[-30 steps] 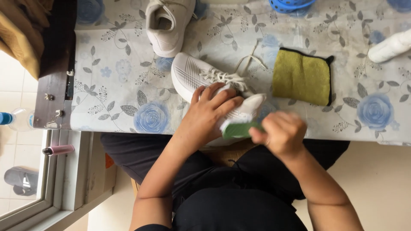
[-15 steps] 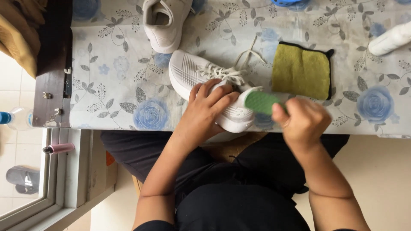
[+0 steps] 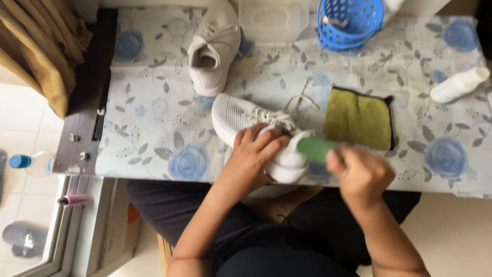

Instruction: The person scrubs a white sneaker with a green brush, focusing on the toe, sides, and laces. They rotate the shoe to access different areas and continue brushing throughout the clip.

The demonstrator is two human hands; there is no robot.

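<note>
Sneaker [image 3: 256, 133], white, is lain on its side at the near edge of the table [image 3: 154, 149], heel toward the person. It is pressed down by the left hand [image 3: 253, 159], fingers spread over its heel. A green brush [image 3: 313, 149] is gripped in the closed right hand [image 3: 361, 174] and held against the heel. Beyond are seen a yellow cloth [image 3: 359, 119], a second sneaker [image 3: 212, 48], a white bottle [image 3: 457, 84] and a blue basket [image 3: 351, 23].
</note>
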